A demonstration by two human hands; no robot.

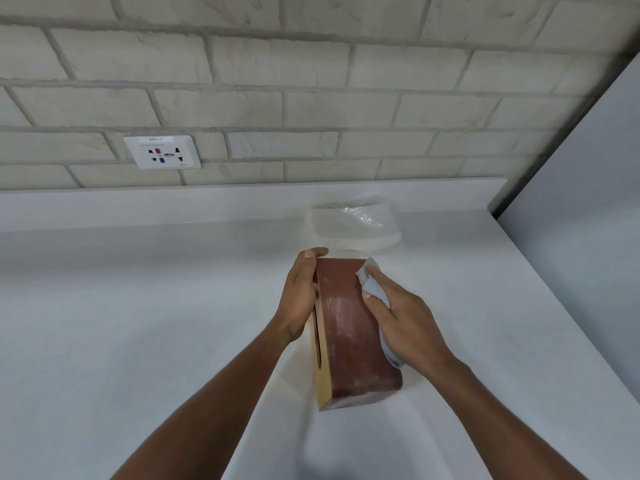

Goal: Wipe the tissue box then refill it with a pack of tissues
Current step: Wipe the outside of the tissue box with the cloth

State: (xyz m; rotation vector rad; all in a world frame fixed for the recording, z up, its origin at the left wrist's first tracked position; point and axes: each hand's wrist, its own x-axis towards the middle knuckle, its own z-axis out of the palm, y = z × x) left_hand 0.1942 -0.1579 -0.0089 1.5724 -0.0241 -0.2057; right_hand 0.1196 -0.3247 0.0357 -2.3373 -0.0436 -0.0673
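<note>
From my remote seat, the head view shows both hands working a wooden tissue box (pixel 353 327) over a white counter (pixel 138 306). The box is turned on its side, with the dispensing slot (pixel 317 337) facing left and a dark brown panel facing up. I cannot tell whether its near end rests on the counter or is held just clear of it.

The left hand (pixel 299 296) grips the box at its far left edge, fingers curled over the top corner and palm against the slot face. The right hand (pixel 398 313) is closed round a pale blue cloth (pixel 375 287) and presses it against the box's right side, near the far end.

I judge the task to be in step 1 of 2, the wiping. Pale, dusty smears show across the brown panel, so that face looks unfinished, and I cannot see the underside or the right side at all.

Just beyond the box lies the pack of tissues (pixel 353 226), sealed in clear wrap and untouched by either hand. The refill is not yet begun: opening the box, loading the pack and closing it up all look to be left. Far left of the box, a wall socket (pixel 162 152) sits in the brick-pattern wall.
</note>
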